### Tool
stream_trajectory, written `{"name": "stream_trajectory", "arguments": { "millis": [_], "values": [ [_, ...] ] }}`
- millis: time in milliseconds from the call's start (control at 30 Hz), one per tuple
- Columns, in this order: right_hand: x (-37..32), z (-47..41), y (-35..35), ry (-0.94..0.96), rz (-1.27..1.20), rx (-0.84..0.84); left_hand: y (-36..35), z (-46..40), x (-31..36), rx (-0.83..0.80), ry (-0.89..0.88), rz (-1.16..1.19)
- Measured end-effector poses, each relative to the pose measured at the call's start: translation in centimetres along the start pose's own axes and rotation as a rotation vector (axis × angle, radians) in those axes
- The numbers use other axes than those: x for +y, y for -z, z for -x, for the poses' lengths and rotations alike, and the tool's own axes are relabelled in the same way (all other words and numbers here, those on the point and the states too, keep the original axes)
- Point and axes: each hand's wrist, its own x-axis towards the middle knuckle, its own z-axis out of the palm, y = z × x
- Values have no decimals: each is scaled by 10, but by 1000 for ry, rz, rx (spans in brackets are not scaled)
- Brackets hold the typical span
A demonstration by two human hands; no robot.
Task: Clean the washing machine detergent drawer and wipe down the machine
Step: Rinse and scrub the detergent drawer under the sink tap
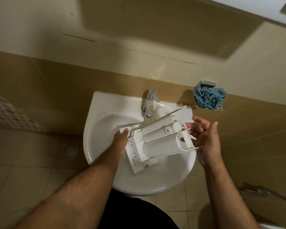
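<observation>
Held a white detergent drawer [153, 139] upside down over the middle of the white sink [102, 126], just under the running tap [149, 103]. Gripped its front end with the left hand [118, 144], fingers curled round it. Touched its back end with the right hand [206, 139], fingers spread. Left a blue cloth [208, 97] on a wall holder past the sink's back right corner.

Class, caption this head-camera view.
Left hand holds detergent drawer over sink under running tap; open right hand touches it.

White sink [96, 146], chrome tap [149, 103] (running), floor drain [71, 150], beige tiles
</observation>
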Motion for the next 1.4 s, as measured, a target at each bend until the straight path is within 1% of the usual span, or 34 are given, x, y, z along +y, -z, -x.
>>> {"name": "stream_trajectory", "arguments": {
  "millis": [67,133,233,300,367,400,467,567,633,700,733,833,867,933,1000,1033,1133,1200,1300,1400],
  "values": [
    [-8,0,1,-55,69,-114,-3,0,3,-25,-18,-13],
    [-14,1,-1,-42,171,-151,-6,0,9,-70,-15,-38],
    [-20,1,-9,-73,240,-200,-14,-3,16,-140,-31,-105],
    [-22,0,-15,-104,328,-225,-20,-5,20,-153,-44,-123],
    [-21,1,-21,-144,375,-245,-26,-7,25,-155,-16,-133],
    [-20,2,-25,-162,376,-222,-29,-8,28,-156,0,-137],
    [-18,3,-31,-160,351,-114,-34,-9,35,-151,11,-145],
    [-15,3,-34,-106,315,102,-42,-10,41,-126,-86,-231],
    [-13,3,-34,-94,316,194,-49,-7,43,-97,-151,-305],
    [-14,5,-32,-83,309,213,-54,-4,45,-122,-158,-281],
    [-15,6,-29,-76,306,203,-55,-3,46,-165,-139,-230],
    [-18,7,-15,-73,300,219,-54,1,47,-354,13,-15],
    [-18,7,-8,-84,275,246,-53,1,48,-392,67,12],
    [-14,7,4,-159,153,320,-49,-1,50,-431,133,-29],
    [-5,9,11,-252,-3,386,-48,-1,53,-475,138,-88],
    [1,10,13,-280,-58,421,-48,-3,55,-482,107,-127],
    [15,10,17,-308,-127,504,-46,-5,64,-422,-13,-297],
    [24,10,22,-311,-185,541,-41,-5,68,-445,-8,-334],
    [39,16,33,-308,-335,577,-31,-4,70,-481,66,-313],
    [51,24,43,-350,-428,559,-25,1,69,-550,171,-156]
  ]
}}
